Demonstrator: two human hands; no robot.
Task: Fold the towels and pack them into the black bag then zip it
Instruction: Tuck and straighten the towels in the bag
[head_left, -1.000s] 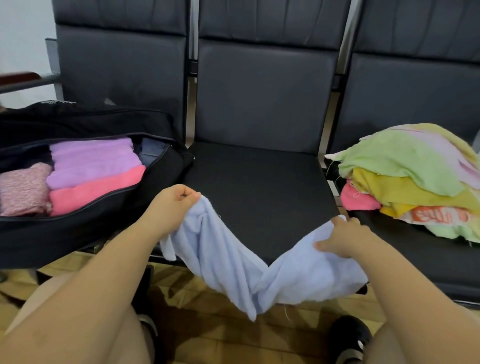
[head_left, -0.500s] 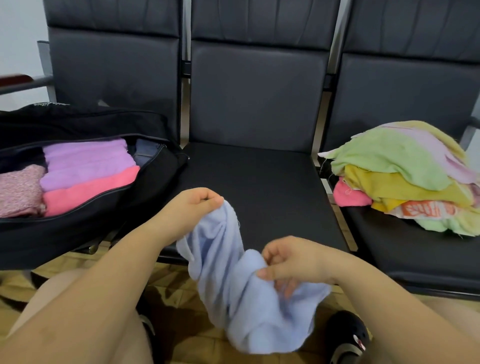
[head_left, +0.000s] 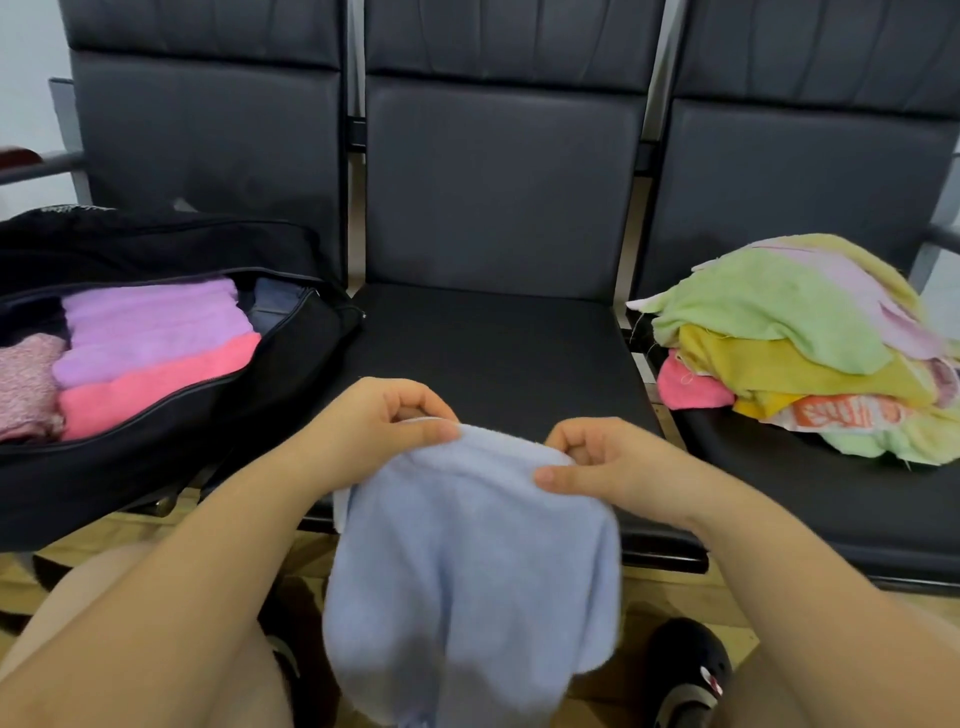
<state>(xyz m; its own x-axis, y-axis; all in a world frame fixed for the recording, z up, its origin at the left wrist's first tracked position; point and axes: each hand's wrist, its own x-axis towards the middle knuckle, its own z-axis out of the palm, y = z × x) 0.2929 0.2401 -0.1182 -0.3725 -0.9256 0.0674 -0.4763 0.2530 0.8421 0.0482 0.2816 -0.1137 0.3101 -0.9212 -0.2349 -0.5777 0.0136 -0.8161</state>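
- In front of me stands a row of three dark padded chairs (head_left: 498, 171), joined side by side.
- Below them lies a wooden floor (head_left: 670, 597).
- My black shoe (head_left: 685, 670) rests on that floor, low right.
- A pale wall (head_left: 26, 62) shows far left.

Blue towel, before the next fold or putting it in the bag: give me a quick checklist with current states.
1. Left hand pinches the top edge of the blue towel: ok.
2. Right hand pinches the same edge: ok.
3. Towel hangs doubled and even: cannot tell, the lower part is blurred and runs out of frame.
4. Black bag unzipped and open: ok.
5. Room left in the bag beside the purple towel and pink towel: cannot tell.
6. Middle seat bare for laying the towel down: ok.
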